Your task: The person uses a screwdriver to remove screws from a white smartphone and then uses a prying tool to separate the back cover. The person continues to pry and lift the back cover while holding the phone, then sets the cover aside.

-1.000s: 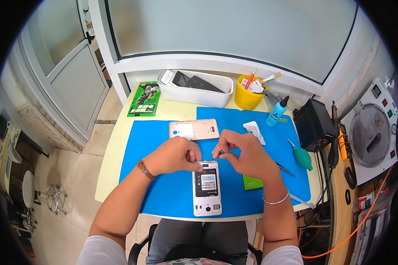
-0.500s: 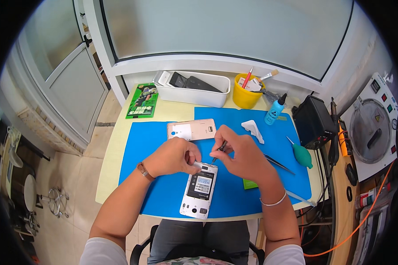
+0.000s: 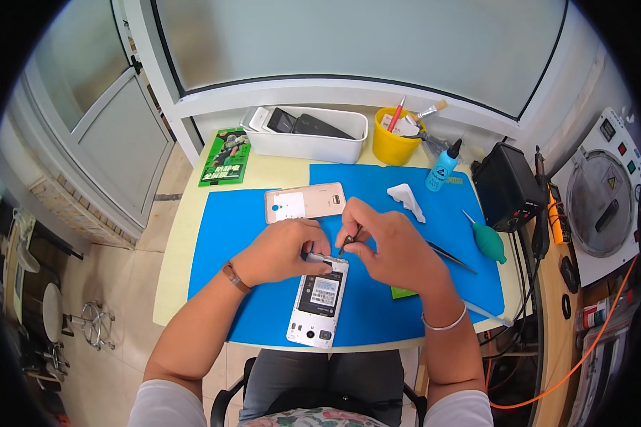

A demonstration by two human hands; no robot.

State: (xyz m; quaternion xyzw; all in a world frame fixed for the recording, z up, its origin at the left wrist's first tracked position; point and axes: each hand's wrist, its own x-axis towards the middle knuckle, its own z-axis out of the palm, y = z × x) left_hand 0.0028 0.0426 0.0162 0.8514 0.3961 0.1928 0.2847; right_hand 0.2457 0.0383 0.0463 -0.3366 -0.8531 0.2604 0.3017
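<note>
Opened phone (image 3: 318,299) on blue mat (image 3: 263,317), lower end swung left since a second ago. Left hand (image 3: 292,248) closed on its top edge; right hand (image 3: 384,245) grips thin dark tool (image 3: 347,243), tip by upper right corner. New angle probably eases access there.

Coverless phone (image 3: 318,304) in left grip (image 3: 292,246)

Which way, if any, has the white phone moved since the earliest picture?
Yes: the white phone has swung, near end leftward, relative to the blue mat.
</note>
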